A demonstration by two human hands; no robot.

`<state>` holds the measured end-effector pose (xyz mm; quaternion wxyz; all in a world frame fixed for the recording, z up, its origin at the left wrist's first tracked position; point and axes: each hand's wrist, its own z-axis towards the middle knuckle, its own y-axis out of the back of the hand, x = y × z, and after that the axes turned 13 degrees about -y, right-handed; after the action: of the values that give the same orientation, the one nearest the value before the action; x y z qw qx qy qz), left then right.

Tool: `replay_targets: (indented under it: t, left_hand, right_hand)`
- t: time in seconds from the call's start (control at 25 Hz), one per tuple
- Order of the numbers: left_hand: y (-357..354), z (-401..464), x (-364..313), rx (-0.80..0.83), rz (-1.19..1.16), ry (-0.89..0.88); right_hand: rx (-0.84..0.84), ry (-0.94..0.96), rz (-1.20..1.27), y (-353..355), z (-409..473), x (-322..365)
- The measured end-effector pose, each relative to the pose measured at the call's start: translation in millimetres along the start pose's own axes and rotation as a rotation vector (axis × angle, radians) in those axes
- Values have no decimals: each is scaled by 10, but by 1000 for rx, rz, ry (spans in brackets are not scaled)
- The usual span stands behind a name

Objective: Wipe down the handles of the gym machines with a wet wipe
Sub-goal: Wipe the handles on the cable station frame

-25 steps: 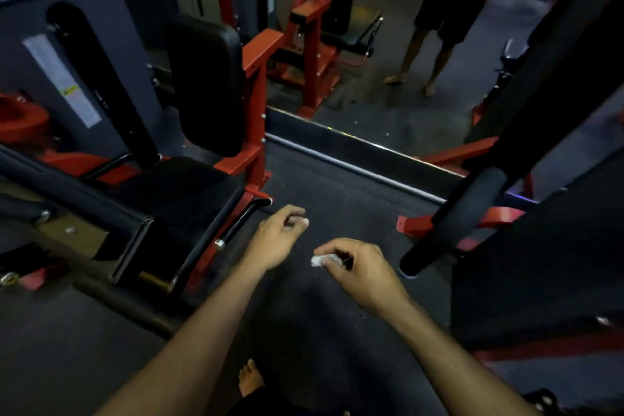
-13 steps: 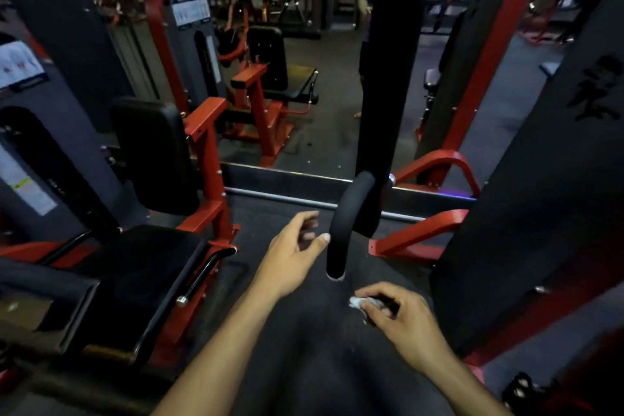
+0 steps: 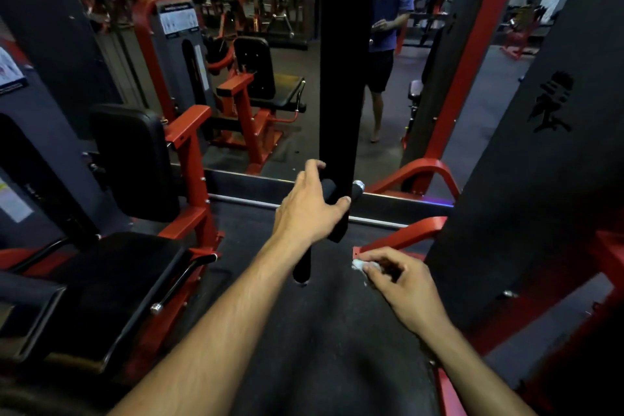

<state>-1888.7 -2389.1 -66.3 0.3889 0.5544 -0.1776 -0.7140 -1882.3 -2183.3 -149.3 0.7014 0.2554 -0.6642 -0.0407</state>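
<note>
A black padded machine handle [image 3: 332,194] hangs from a black upright bar in the middle of the view, its lower end [image 3: 301,272] pointing down toward me. My left hand [image 3: 309,208] wraps around the handle's upper part, thumb on the right side. My right hand [image 3: 400,280] is lower and to the right, apart from the handle, pinching a small crumpled white wet wipe [image 3: 358,264] between fingertips and thumb.
A red and black seat machine [image 3: 135,257] with a chrome-tipped side lever [image 3: 182,284] stands at left. Red frame legs [image 3: 405,233] and a dark panel [image 3: 540,179] close in the right. A mirror ahead reflects a person [image 3: 388,44]. Dark rubber floor [image 3: 320,348] lies below.
The view has tilted up. My left hand rose from open air and took hold of the black handle. My right hand keeps the wipe and stays low at right.
</note>
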Motion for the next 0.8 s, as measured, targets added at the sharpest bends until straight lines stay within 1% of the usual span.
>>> replay_targets:
  t: [0.08, 0.16, 0.24, 0.32, 0.44, 0.52, 0.68, 0.8]
  left_hand:
    - [-26, 117, -26, -47, 41, 61]
    - [-97, 200, -47, -39, 98, 149]
    - [-203, 225, -59, -10, 241, 219]
    - [-290, 244, -70, -30, 389, 266]
    - [-356, 282, -95, -81, 461, 323]
    - [-376, 281, -93, -126, 489, 344]
    - [-397, 242, -90, -185, 582, 348]
    - [-395, 229, -94, -214, 597, 356]
  right_hand:
    - [25, 26, 17, 83, 192, 21]
    - [39, 43, 26, 173, 470, 7]
    - [50, 41, 66, 268, 778, -56]
    - [3, 46, 72, 356, 1119, -170]
    - [-80, 97, 25, 449, 1677, -368]
    - [-99, 158, -33, 423, 2042, -421]
    - [-13, 250, -243, 162, 2542, -398]
    - [7, 263, -301, 5, 2679, -418]
